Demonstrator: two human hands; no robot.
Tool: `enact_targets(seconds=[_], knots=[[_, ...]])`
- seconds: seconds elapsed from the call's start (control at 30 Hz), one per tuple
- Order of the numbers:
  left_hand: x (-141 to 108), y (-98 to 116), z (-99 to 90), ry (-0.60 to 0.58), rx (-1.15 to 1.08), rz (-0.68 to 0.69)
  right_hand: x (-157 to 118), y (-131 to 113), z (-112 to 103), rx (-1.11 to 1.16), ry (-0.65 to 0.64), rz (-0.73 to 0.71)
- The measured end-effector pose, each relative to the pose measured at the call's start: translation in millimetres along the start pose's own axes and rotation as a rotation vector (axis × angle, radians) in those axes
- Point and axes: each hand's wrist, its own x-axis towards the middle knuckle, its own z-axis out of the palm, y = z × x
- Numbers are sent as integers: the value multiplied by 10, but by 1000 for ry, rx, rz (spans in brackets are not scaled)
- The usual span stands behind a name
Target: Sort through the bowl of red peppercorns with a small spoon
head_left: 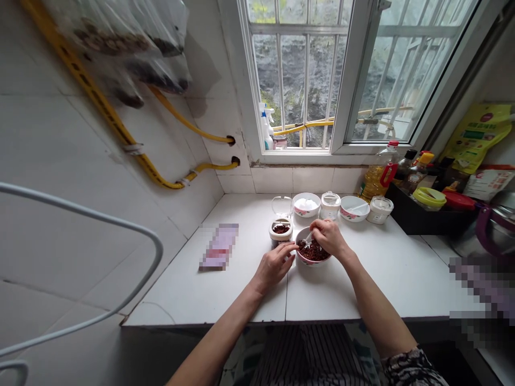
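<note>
My right hand is closed around the handle of a small white spoon. The spoon's lower end dips into dark red-brown dried flakes, perhaps crushed chili, in a white bowl with a pink floral pattern. At the bowl's left side, my left hand holds its rim with the fingertips. Just behind that hand stands a seasoning jar, its clear lid flipped up and similar dark red flakes inside.
Behind are a bowl of white powder, a lidded jar, a bowl with a white spoon and another jar. An oil bottle and black condiment box stand right. A blurred purple packet lies left.
</note>
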Motion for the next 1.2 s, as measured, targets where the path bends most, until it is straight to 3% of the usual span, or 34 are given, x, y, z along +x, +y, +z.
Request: enact_targets(seconds=[0.2, 0.47, 0.8, 1.2], knots=[[0, -1, -7, -4, 6, 5, 5, 27, -39, 160, 77, 59], [-4, -8, -1, -9, 2, -7, 4, 10, -39, 286, 59, 168], [-1, 11, -5, -4, -9, -4, 50, 75, -29, 656, 101, 478], [4, 9, -2, 0, 7, -7, 80, 92, -28, 789, 116, 490]])
